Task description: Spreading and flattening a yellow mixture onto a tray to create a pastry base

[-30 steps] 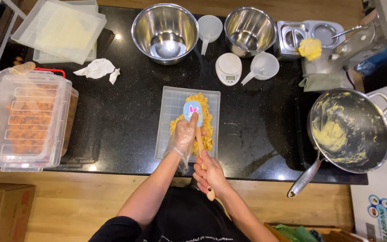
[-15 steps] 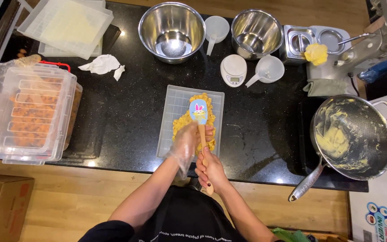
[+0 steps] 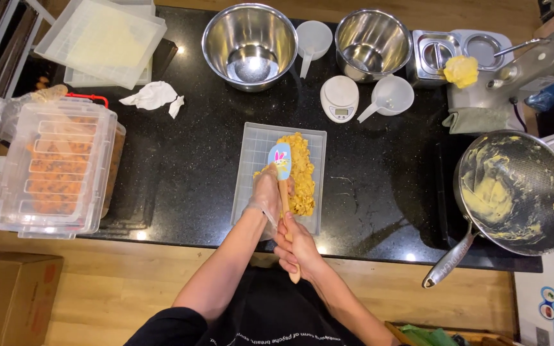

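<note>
Right hand (image 3: 296,240) gripping spatula (image 3: 283,186) handle, gloved left hand (image 3: 266,195) pressed flat on yellow mixture (image 3: 302,176), clear tray (image 3: 251,160)

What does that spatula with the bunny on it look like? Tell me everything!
The spatula has a light blue, rounded blade with a small bunny picture and a pale wooden handle. It looks like soft rubber on wood. It points away from the person, blade over the yellow crumbly food in the clear tray. The right hand holds the handle; the gloved left hand is beside it.

Right hand (image 3: 297,248) grips a spatula (image 3: 281,168) over yellow mixture (image 3: 301,173); gloved left hand (image 3: 266,195) presses it
</note>
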